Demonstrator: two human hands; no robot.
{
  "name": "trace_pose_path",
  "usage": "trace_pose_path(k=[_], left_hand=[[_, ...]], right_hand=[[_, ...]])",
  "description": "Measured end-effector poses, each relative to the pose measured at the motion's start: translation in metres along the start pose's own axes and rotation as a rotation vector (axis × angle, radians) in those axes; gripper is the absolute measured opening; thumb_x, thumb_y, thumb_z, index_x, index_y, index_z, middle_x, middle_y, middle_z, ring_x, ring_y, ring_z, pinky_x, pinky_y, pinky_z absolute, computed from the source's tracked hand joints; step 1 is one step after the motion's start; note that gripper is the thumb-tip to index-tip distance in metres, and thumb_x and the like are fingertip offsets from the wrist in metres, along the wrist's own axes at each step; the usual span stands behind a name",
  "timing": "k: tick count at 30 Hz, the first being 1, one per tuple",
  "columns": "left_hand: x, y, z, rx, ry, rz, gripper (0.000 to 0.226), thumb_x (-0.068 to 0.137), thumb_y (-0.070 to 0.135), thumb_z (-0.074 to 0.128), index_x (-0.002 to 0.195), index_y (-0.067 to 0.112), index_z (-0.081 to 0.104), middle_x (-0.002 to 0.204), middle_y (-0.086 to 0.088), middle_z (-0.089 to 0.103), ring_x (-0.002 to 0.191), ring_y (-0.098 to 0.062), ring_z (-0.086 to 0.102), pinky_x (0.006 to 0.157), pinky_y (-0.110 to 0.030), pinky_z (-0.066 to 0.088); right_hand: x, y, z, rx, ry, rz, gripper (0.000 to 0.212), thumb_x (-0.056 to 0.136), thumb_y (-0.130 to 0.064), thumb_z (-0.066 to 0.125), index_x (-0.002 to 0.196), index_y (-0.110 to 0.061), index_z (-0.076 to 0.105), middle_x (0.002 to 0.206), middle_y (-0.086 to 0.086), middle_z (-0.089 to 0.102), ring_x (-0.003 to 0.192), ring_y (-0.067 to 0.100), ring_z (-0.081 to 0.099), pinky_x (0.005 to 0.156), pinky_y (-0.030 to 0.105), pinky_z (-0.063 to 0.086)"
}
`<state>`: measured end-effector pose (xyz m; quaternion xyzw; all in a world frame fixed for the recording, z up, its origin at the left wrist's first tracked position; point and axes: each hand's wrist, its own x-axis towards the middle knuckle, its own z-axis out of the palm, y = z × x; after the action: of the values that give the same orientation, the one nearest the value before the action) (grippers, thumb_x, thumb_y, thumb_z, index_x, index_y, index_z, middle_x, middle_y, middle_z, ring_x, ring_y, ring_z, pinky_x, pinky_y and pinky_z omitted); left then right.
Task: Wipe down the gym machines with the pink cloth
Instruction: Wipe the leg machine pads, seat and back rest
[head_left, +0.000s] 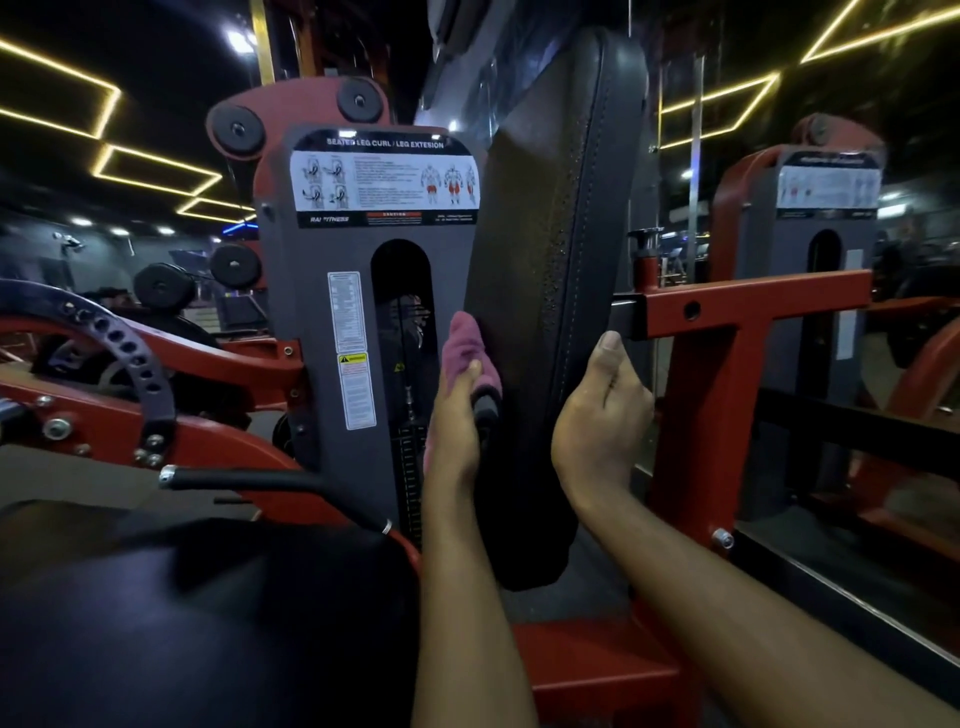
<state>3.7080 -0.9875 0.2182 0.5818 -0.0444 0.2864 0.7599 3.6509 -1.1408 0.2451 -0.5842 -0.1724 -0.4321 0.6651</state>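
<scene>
Left hand (456, 421) holds the pink cloth (470, 351) against the left edge of the pad (550, 291), about halfway up; the thumb lies across the cloth and more pink shows beneath the palm, so the cloth is gripped in the hand. The remaining left fingers are hidden. A small dark object sits at the left thumb's tip, too dim to identify. Right hand (602, 410) grips the pad's right edge, thumb pointing up along the stitched seam and fingers curled round the back. The pad stands upright, slightly tilted, black with a perforated strip. Behind it, the grey shroud (306, 322) carries a placard (384, 179) headed "SEATED LEG CURL / LEG EXTESION", so spelled, with exercise diagrams, muscle figures marked in red, "RAI FITNESS" at lower left and a red "CAUTION" bar; its fine print is illegible. Below hang a white sticker (345, 310) of small text and a yellow-headed warning label (356, 389), both unreadable. Weight plates show in the shroud's slot. The frame (727, 317) is red. A black handle (249, 480) lies above the black seat (156, 597). At right, a mirror (924, 519) reflects the shroud and placard.
</scene>
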Motion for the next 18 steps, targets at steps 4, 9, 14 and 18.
trace_pose_path(k=[4, 9, 14, 18], left_hand=[[0.019, -0.007, -0.009, -0.039, -0.027, -0.073, 0.077, 0.07, 0.071, 0.076, 0.134, 0.028, 0.065, 0.132, -0.007, 0.068, 0.124, -0.027, 0.063, 0.112, -0.049, 0.043], [0.075, -0.03, -0.027, -0.003, 0.102, -0.097, 0.088, 0.056, 0.083, 0.074, 0.127, 0.031, 0.069, 0.123, -0.008, 0.072, 0.115, -0.03, 0.068, 0.105, -0.054, 0.049], [0.035, -0.015, -0.017, 0.13, 0.109, 0.0, 0.058, 0.08, 0.071, 0.056, 0.134, 0.051, 0.058, 0.129, 0.015, 0.067, 0.124, -0.012, 0.061, 0.113, -0.042, 0.041], [-0.005, -0.007, -0.009, 0.08, 0.187, -0.08, 0.072, 0.055, 0.08, 0.067, 0.114, 0.04, 0.073, 0.123, 0.002, 0.071, 0.114, -0.016, 0.067, 0.104, -0.045, 0.051]], right_hand=[[0.0, -0.001, 0.0, -0.051, 0.007, -0.07, 0.044, 0.111, -0.036, 0.029, 0.069, -0.028, 0.043, 0.052, -0.011, 0.038, 0.048, 0.005, 0.044, 0.052, 0.018, 0.027], [0.001, -0.001, -0.001, -0.106, 0.012, -0.092, 0.044, 0.11, -0.037, 0.028, 0.068, -0.03, 0.04, 0.051, -0.01, 0.038, 0.048, 0.008, 0.045, 0.048, 0.018, 0.026], [0.0, -0.004, -0.001, -0.104, 0.02, -0.1, 0.043, 0.108, -0.042, 0.025, 0.067, -0.032, 0.037, 0.052, -0.01, 0.037, 0.047, 0.01, 0.043, 0.049, 0.023, 0.027], [-0.001, -0.008, -0.002, -0.102, 0.03, -0.085, 0.045, 0.108, -0.039, 0.028, 0.067, -0.025, 0.041, 0.053, -0.007, 0.038, 0.052, 0.009, 0.045, 0.049, 0.023, 0.027]])
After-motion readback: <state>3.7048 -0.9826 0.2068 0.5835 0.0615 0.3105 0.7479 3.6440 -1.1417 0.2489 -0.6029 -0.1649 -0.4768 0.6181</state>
